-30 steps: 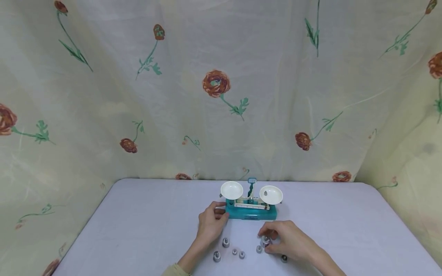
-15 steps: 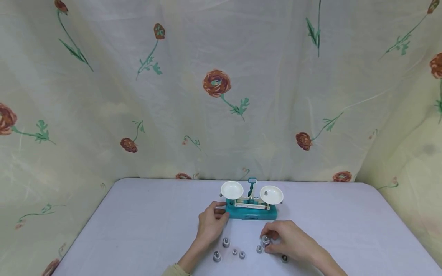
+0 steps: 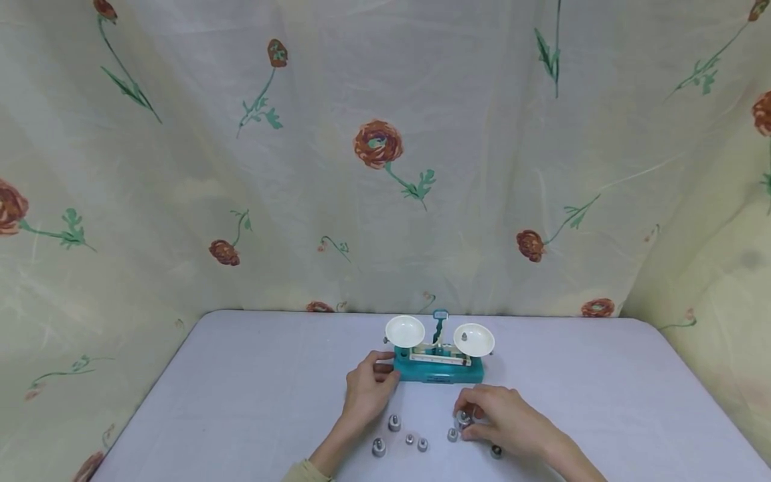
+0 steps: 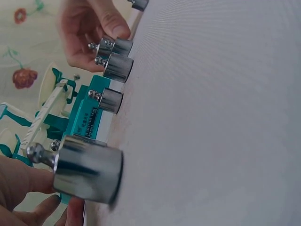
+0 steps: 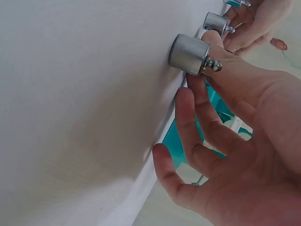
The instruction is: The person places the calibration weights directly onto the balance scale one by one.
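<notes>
While a pale flowered cloth (image 3: pixel 470 87) hangs across the back and both sides, a lilac-white desk (image 3: pixel 259 381) stretches out in front of it, and near the middle of its far edge stands the teal balance (image 3: pixel 438 375). The left hand (image 3: pixel 365 391) holds the left end of the balance's base between thumb and fingers, and a beige sleeve (image 3: pixel 304 472) shows at the end of that forearm. The right hand (image 3: pixel 504 415), nearer to me than the base, grips an upright metal weight (image 3: pixel 463 421) between thumb and fingertips, just in front of the balance. Of the two white pans, the right pan (image 3: pixel 478 345) sits a little lower than the left pan (image 3: pixel 405 332). Smaller knobbed weights stand about on the desk: a fairly big one (image 3: pixel 378 448) and a mid-sized one (image 3: pixel 394 423) by the left forearm, a darker-topped one (image 3: pixel 496 452) under the right wrist, another (image 3: pixel 452 435) just beside the gripped one, and two little ones (image 3: pixel 422 445) between the hands. A tiny weight (image 3: pixel 464 337) rests in the right pan.
</notes>
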Demonstrator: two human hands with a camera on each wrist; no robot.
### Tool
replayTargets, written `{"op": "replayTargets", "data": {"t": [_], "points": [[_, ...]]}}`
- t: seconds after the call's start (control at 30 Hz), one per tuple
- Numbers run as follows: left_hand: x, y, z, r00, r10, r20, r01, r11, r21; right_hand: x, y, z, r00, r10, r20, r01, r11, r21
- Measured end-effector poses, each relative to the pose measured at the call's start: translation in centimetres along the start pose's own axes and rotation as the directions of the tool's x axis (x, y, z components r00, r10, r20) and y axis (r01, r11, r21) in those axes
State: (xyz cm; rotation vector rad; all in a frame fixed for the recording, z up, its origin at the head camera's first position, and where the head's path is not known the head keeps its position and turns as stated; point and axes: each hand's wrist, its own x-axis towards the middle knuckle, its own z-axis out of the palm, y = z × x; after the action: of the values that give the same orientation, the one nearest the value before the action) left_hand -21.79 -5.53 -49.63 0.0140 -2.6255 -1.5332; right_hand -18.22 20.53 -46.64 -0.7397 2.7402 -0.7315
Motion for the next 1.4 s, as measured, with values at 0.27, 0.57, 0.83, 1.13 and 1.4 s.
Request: {"op": "replayTargets", "data": {"t": [0.27, 0.57, 0.83, 1.13, 1.4], "points": [[-0.1, -0.2, -0.1, 1.000, -0.007, 0.009, 0.007, 1.000, -0.012, 0.0, -0.5, -0.2, 0.999, 0.041, 0.017, -0.041, 0.999, 0.015], [-0.1, -0.2, -0.1, 1.000, -0.021, 0.004, 0.021, 1.000, -0.011, -0.4, -1.3, -0.9, 0.997, -0.028, -0.072, 0.029, 1.000, 0.010], [-0.1, 0.0, 0.0, 1.000, -0.012, 0.009, 0.012, 1.000, -0.011, -0.3, -2.1, -1.5, 0.991, 0.082, -0.110, -0.082, 0.997, 0.008], [-0.1, 0.2, 0.0, 1.000, -0.005, 0.011, 0.005, 1.000, -0.019, -0.6, -2.5, -2.3, 0.970, 0.008, -0.243, -0.017, 0.999, -0.035], [0.0, 0.2, 0.0, 1.000, -0.007, 0.010, 0.007, 1.000, -0.012, -0.6, -2.9, -3.1, 0.925, 0.059, -0.377, -0.081, 0.996, -0.044]]}}
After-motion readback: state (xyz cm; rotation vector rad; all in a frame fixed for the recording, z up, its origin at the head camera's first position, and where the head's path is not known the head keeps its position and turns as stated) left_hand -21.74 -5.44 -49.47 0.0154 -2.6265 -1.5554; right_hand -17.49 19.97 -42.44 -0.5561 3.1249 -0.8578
